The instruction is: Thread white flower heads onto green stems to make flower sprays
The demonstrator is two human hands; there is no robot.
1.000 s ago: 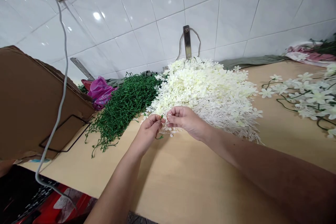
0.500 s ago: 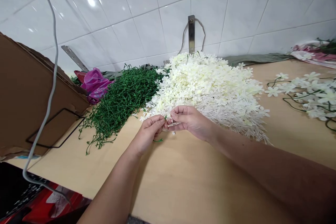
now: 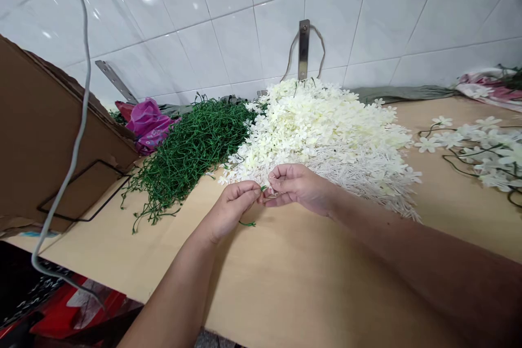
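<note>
The tiled wall (image 3: pixel 277 27) runs out of view above, over a pale tabletop (image 3: pixel 285 283) cropped at the right. A cardboard box (image 3: pixel 53 130) is cut off by the left edge, its inside hidden. The heap of white flowers (image 3: pixel 322 125) lies mid-table, its lower front partly covered by the person's hands; green stems (image 3: pixel 196 147) are piled against its left side. Behind them sits a crumpled purple bag (image 3: pixel 149 122), partly hidden, contents impossible to tell. The right hand (image 3: pixel 304 190) has thumb and fingertips drawn close; whether they grip anything cannot be told. The left hand (image 3: pixel 236 204) pinches a small green stem (image 3: pixel 249 224), its middle hidden in the fingers, just before the flowers.
</note>
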